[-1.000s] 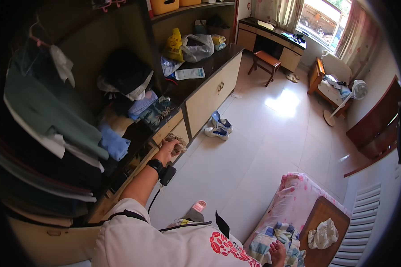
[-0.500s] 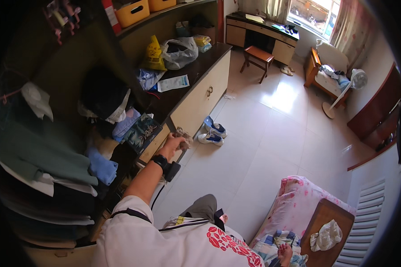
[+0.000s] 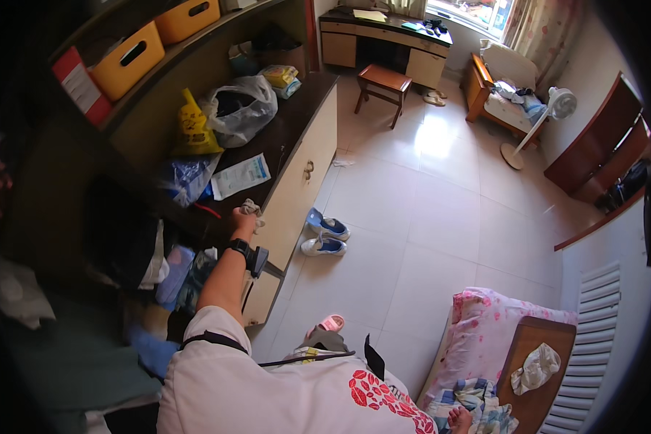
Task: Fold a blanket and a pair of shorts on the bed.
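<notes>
- Moved since the earlier frame: left hand (image 3: 243,223) and crumpled grey-beige cloth (image 3: 252,208), formerly before the cabinet front, now at the front edge of the dark cabinet top (image 3: 289,137); the view has advanced along the cabinet, bringing more of the yellow bins (image 3: 129,61) on the upper shelf into sight.
- Grip, left hand: fingers closed round the cloth, which bulges out beyond them; whether the cloth touches the cabinet top cannot be told.
- Grip, right hand (image 3: 459,418): low in view, beside the plaid quilt (image 3: 474,396); how far open, or whether holding anything, cannot be told.
- Black wristband (image 3: 239,249), one, on the left wrist.
- White printed packet (image 3: 241,176), lying flat near the front edge of the cabinet top, just beyond the cloth.
- Clear-and-blue plastic bag (image 3: 186,179), behind the packet.
- Yellow plastic bag (image 3: 193,129), upright, farther along the cabinet top.
- Translucent carrier bag (image 3: 249,119), dark contents, beside the yellow bag.
- Yellow-and-blue soft packs (image 3: 279,78), stacked, toward the far end.
- White-and-blue sneakers (image 3: 324,246), one pair, on the floor near the cabinet front.
- Brown board (image 3: 524,336) on the bed, white cloth (image 3: 535,367) crumpled upon it.
</notes>
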Demonstrator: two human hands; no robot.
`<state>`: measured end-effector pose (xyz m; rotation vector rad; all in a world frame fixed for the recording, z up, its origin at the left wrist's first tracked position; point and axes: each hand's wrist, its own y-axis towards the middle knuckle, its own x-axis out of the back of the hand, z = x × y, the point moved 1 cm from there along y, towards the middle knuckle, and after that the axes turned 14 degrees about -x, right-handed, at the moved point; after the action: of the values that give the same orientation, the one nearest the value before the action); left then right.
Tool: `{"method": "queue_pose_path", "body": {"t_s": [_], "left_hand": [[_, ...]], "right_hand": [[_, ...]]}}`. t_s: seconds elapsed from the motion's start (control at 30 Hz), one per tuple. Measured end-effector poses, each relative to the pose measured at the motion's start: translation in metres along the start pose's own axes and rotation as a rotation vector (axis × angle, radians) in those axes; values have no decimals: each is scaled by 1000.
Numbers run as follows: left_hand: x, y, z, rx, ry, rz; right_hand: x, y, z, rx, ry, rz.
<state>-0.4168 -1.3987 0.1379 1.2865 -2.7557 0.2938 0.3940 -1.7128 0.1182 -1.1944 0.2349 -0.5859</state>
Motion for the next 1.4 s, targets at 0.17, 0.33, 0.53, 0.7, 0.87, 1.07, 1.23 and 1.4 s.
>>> {"method": "queue_pose_path", "body": {"t_s": [0.17, 0.33, 0.53, 0.7, 0.87, 1.07, 1.23, 1.4], "left_hand": [[-20, 37, -7, -513, 1008, -132], [-7, 67, 49, -381, 1346, 124], [-52, 14, -25, -506, 1347, -143], [-114, 5, 3, -931, 1077, 76], [-218, -88, -10, -1034, 697, 586], [-291, -241, -33, -1076, 544, 1060], [-340, -341, -20, -788, 497, 1423], [-370, -461, -12, -498, 459, 1742]], "right_hand": [[-32, -7, 3, 96, -26, -188], [-96, -15, 21, 177, -222, -183], [-96, -21, 0, 206, -149, -225], [-68, -17, -39, 177, -126, -245], [-30, -15, -81, 168, -22, -271], [18, 3, -138, 165, 179, -306], [65, -4, -227, 49, 385, -325], [120, -21, -320, 2, 685, -430]]}}
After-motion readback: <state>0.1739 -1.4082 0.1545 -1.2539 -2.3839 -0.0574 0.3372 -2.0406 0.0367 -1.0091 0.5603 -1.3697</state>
